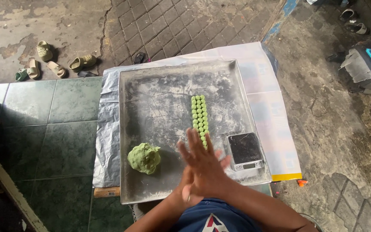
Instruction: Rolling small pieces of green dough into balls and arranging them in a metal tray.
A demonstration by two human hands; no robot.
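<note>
My two hands are pressed palm to palm over the near edge of a flour-dusted square metal tray (159,94). My right hand (202,165) lies on top with its fingers spread and pointing away from me. My left hand (184,191) is under it and mostly covered. Whatever lies between the palms is hidden. A rough lump of green dough (144,158) sits on the tray just left of my hands. Small green dough balls (199,116) lie in two tight rows down the tray's middle, ending at my fingertips. A small black digital scale (245,151) stands right of my hands.
The tray rests on silver foil (108,129) and a white printed sheet (271,116), on a green tiled platform (48,129). Several sandals (56,64) lie on the concrete at the far left. More footwear (353,21) and a torn dark bag (366,64) are at the far right.
</note>
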